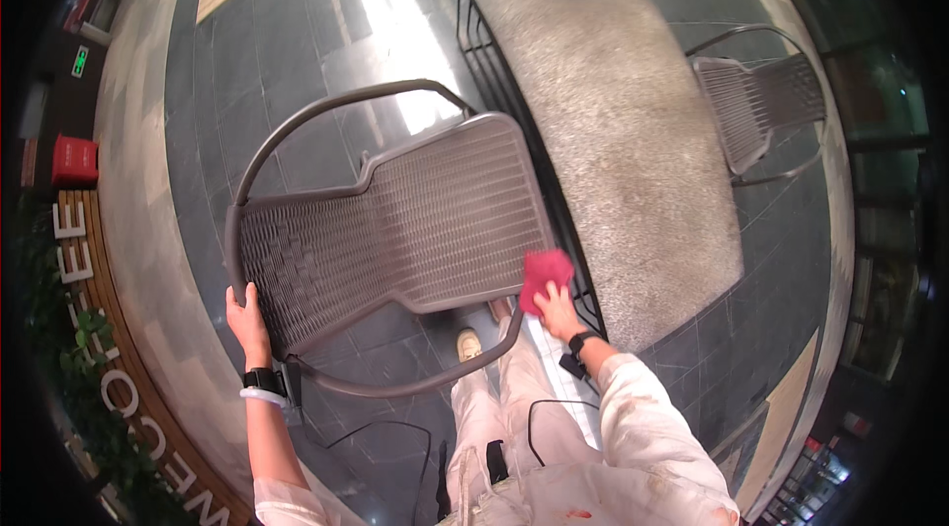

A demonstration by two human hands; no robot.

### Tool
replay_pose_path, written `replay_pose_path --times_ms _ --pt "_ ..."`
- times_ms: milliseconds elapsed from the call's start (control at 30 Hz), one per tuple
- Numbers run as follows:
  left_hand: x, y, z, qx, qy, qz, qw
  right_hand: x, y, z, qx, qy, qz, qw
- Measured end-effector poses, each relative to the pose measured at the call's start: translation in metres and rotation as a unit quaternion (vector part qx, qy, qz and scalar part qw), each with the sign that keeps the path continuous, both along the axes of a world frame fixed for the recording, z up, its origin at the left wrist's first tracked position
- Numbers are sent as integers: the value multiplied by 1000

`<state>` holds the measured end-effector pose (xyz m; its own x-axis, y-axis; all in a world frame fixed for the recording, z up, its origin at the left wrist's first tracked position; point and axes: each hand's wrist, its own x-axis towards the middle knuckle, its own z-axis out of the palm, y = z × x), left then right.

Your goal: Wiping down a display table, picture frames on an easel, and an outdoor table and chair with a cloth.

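A brown woven wicker armchair (393, 218) with curved tubular metal arms stands before me, its seat end close to a table. My left hand (248, 318) grips the frame at the outer edge of its backrest. My right hand (556, 307) holds a crumpled red cloth (547, 272) against the front corner of the seat, where the curved armrest (422, 385) meets it. The palm side of my right hand is hidden by the cloth and the hand's own back.
A table with a speckled stone-like top (615, 140) and black metal frame stands right of the chair. Beyond it is another woven chair (789, 92). At far left are a wooden planter with large letters (111, 318) and a red bin (75, 160). Black cables hang near my legs.
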<state>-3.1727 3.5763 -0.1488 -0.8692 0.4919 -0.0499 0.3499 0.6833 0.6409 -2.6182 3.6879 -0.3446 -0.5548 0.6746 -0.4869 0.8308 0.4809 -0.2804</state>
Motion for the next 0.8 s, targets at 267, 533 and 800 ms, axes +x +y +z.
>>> replay_pose_path --times_ms 267,533,800 --pt "1 -33 -15 -41 65 23 997 106 -108 102 -95 69 -429 896" --pt "54 -19 7 -225 258 -28 939 250 -205 122 -57 218 -678 700" --pt "328 -22 24 28 4 -524 851 260 -249 198 44 337 -770 540"
